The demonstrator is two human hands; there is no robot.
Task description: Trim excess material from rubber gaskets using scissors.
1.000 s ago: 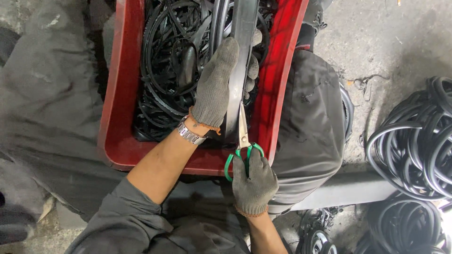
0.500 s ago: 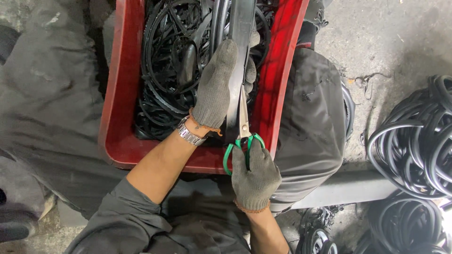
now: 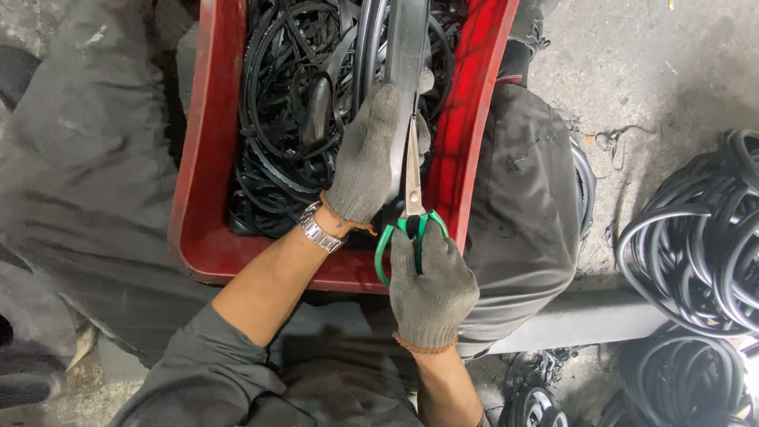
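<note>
My left hand, in a grey knit glove with a metal watch at the wrist, grips a long black rubber strip over a red plastic crate. My right hand, also gloved, holds green-handled scissors whose blades run up along the strip beside my left palm. The crate sits between my knees and is full of tangled black rubber rings and strips.
Coils of black rubber tubing lie on the concrete floor at the right, with more coils at the lower right. A grey metal bar runs under my right leg. My grey trousers flank the crate.
The scissors and my right hand have edged slightly up along the strip, and the blades have closed a little. My left hand keeps its grip in the same spot.
</note>
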